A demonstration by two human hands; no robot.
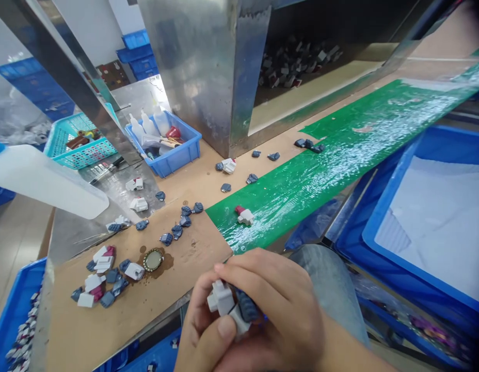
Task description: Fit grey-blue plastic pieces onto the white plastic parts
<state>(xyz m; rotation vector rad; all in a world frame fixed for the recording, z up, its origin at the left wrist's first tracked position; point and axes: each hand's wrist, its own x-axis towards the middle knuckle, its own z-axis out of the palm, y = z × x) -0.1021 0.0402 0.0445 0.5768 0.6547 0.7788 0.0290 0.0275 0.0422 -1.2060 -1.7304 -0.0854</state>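
Note:
Both of my hands meet at the bottom centre, below the table's edge. My left hand point(203, 338) presses its thumb on a small white plastic part point(223, 299). My right hand point(286, 305) curls over from the right, its fingers around a blue-grey part point(247, 306) joined to the white one. Each hand grips this little assembly. On the brown table top point(177, 279) to the left lies a loose pile of white, red and blue-grey parts point(102, 281). More blue-grey pieces point(177, 227) are scattered towards the middle.
A bottle cap point(153, 259) sits in a stain near the pile. One white-and-red part point(245, 216) lies on the green belt point(340, 155). Behind stand a blue tray of bottles point(181, 152), a teal basket point(69, 137), a metal housing point(208, 67). Blue bins point(382, 217) flank right and lower left.

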